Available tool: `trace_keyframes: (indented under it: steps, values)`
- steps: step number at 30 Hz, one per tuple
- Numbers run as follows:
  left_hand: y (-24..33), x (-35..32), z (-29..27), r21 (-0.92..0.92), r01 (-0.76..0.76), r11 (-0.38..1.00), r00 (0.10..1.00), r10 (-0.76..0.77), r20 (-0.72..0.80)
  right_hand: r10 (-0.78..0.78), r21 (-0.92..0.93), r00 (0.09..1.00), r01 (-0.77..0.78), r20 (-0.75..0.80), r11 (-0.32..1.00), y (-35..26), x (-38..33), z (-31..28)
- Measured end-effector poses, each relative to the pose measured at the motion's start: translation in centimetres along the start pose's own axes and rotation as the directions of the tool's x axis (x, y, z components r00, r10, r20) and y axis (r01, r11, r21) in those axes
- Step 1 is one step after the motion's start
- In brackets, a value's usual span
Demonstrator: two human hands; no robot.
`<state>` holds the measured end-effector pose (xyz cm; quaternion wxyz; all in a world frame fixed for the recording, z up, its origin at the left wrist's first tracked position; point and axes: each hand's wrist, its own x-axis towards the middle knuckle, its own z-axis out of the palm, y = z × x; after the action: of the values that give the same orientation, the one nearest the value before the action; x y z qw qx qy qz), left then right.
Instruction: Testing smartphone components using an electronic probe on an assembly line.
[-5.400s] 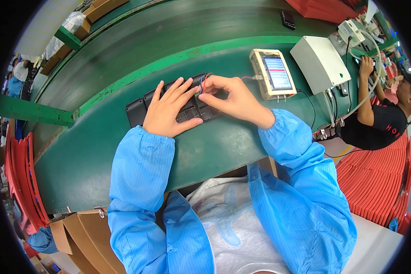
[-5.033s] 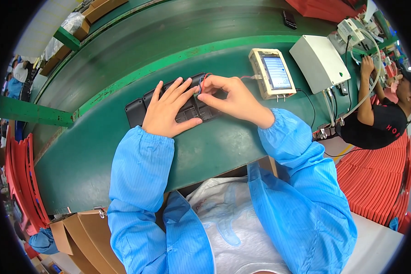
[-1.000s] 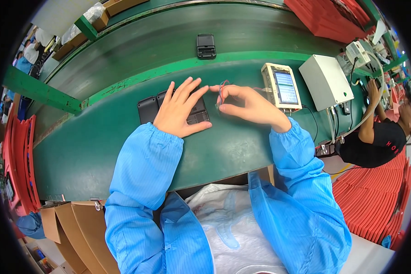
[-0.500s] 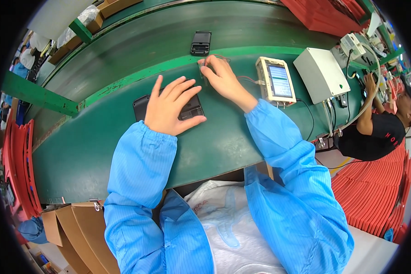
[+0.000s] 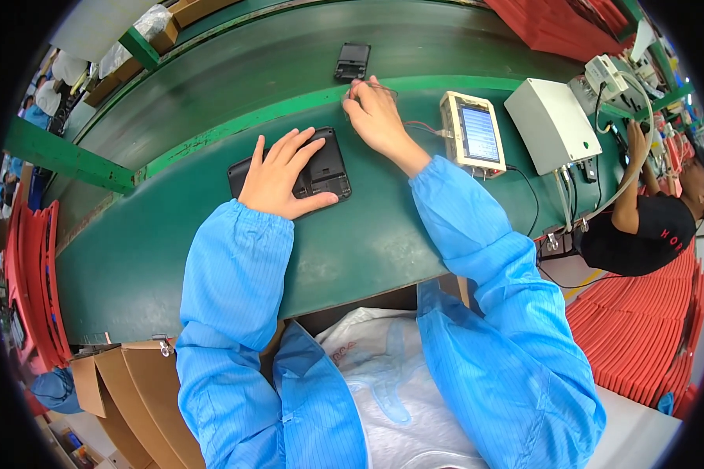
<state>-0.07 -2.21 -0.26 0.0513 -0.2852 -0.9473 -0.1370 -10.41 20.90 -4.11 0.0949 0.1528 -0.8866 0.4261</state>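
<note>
My left hand point(image 5: 278, 176) lies open with spread fingers over a black handheld device point(image 5: 325, 164). The device rests on the green bench, with an open compartment facing up near my thumb. To its right my right hand point(image 5: 379, 117) is closed, its fingertips bent together around thin test leads point(image 5: 393, 95), whose tips are mostly hidden. A red wire runs from that hand to a cream-coloured tester point(image 5: 475, 133) with a lit screen. Just beyond my right fingers, a second black device point(image 5: 353, 61) sits on the conveyor belt.
A white box point(image 5: 551, 125) with cables stands right of the tester. A green rail point(image 5: 211, 137) divides the bench from the belt, and a green post point(image 5: 70, 156) rises at left. Red trays point(image 5: 633, 328) are stacked at right, near another person point(image 5: 641, 234). Cardboard point(image 5: 133, 399) sits below left.
My left hand has slid slightly left, showing more of the device under it. My right hand has shifted a little. The device on the belt has moved away and slightly right.
</note>
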Motion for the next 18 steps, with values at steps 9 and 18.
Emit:
trace_keyframes:
  steps: [9,18]
  values:
    - [0.2,0.0,-0.5,-0.028,-0.009,1.0,0.999,0.01,0.032,0.085,0.608,0.996,-0.063,-0.007,0.792,-1.4,-1.1,-1.4]
    - [1.5,0.0,0.6,-0.047,-0.097,0.994,0.993,0.094,-0.065,-0.151,0.559,0.974,0.031,0.17,0.828,-7.4,-7.7,-3.9]
